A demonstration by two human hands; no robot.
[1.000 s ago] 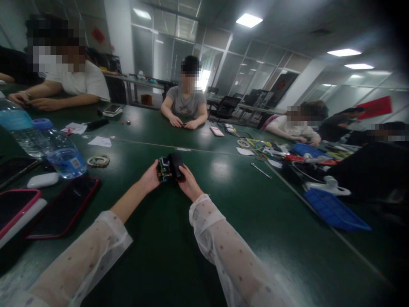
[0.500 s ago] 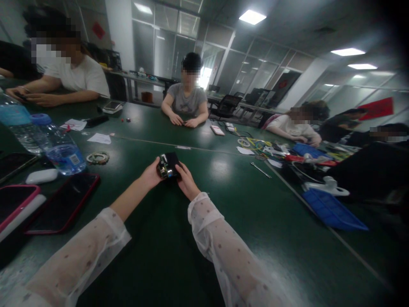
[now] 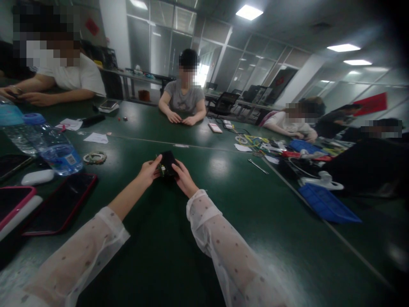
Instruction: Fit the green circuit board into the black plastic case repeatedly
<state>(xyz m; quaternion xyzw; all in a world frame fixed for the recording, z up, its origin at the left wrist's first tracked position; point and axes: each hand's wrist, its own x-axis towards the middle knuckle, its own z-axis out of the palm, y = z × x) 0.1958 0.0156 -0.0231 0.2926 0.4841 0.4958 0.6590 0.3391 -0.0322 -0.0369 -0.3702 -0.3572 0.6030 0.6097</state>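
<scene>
Above the green table, both my hands grip a small circuit board (image 3: 162, 170) with a flat black cover (image 3: 168, 160) over most of it. My left hand (image 3: 149, 171) pinches its left edge, the thumb lying on the upper left corner. At the right side, my right hand (image 3: 185, 176) is closed on the cover, its thumb pressing on top. Some bright metallic parts show at the lower left of the board; its underside is hidden. How the cover is fixed to the board I cannot tell.
Water bottles (image 3: 60, 149), a phone (image 3: 62, 204) and a coiled cable (image 3: 95, 157) lie to my left. To the right are a wrench-like metal tool (image 3: 258, 166), a blue tray (image 3: 327, 204) and tangled wires (image 3: 255, 143). Several people sit around the table (image 3: 223, 230).
The board has tilted in my hands, so the black cover shows more and the metallic ports show less. My left thumb has moved up along its edge. The whole view has shifted slightly.
</scene>
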